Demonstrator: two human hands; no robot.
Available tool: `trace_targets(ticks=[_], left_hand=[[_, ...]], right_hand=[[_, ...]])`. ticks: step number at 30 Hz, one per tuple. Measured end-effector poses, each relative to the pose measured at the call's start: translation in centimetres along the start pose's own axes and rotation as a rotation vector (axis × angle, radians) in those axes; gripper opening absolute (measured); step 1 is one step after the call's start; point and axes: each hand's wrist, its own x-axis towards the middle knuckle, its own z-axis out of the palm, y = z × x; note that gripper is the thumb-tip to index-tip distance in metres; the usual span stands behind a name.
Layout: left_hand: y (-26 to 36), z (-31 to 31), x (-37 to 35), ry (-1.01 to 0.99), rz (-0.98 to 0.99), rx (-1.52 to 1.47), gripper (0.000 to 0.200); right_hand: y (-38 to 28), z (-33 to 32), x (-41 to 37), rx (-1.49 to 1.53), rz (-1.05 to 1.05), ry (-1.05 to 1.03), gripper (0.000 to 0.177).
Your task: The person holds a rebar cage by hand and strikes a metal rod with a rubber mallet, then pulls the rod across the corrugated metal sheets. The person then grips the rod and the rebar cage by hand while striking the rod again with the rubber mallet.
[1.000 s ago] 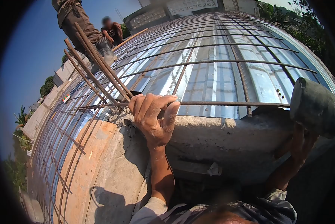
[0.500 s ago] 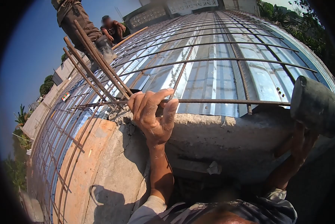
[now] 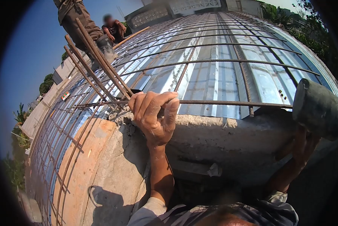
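My left hand (image 3: pixel 154 115) is closed around a horizontal rebar (image 3: pixel 229 102) that runs along the edge of the metal decking. On the right, my right hand (image 3: pixel 302 145) is raised, dim and in shadow, under a dark bucket (image 3: pixel 316 107); it holds the bucket from below. The bucket is tilted and overlaps the right end of the rebar. Below the bar lies the rough concrete edge (image 3: pixel 206 120). Ribbed metal sheets (image 3: pixel 203 84) stretch away under a grid of rebar.
Upright rebars (image 3: pixel 101 58) rise just left of my left hand. Behind them stands a person in boots (image 3: pixel 105 47); another person (image 3: pixel 114 30) crouches farther back. A wooden board (image 3: pixel 86 162) and concrete wall (image 3: pixel 116 177) are at lower left.
The view has shifted very slightly. Both hands keep their places, the left on the rebar and the right under the bucket.
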Motion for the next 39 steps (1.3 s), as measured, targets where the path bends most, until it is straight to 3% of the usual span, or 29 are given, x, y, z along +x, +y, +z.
trace_targets(ticks=[8, 13, 19, 33, 36, 39], left_hand=[[0.6, -0.7, -0.2, -0.074, -0.078, 0.027, 0.031], [0.4, -0.3, -0.4, -0.055, -0.07, 0.027, 0.032], [0.3, -0.7, -0.1, -0.084, -0.034, 0.056, 0.032], [-0.1, -0.1, 0.0, 0.001, -0.006, 0.006, 0.025], [-0.5, 0.1, -0.2, 0.02, 0.012, -0.004, 0.026], [-0.2, 0.1, -0.2, 0.016, -0.026, 0.01, 0.027]], right_hand=[[-0.5, 0.2, 0.1, -0.041, -0.023, 0.002, 0.021], [2.0, -0.5, -0.5, -0.058, -0.015, -0.063, 0.042], [1.2, 0.0, 0.0, -0.051, -0.156, -0.071, 0.042], [1.3, -0.3, 0.1, -0.063, -0.037, -0.033, 0.036], [0.7, 0.2, 0.1, -0.064, -0.095, 0.069, 0.034], [-0.3, -0.3, 0.2, -0.027, -0.096, -0.024, 0.033]])
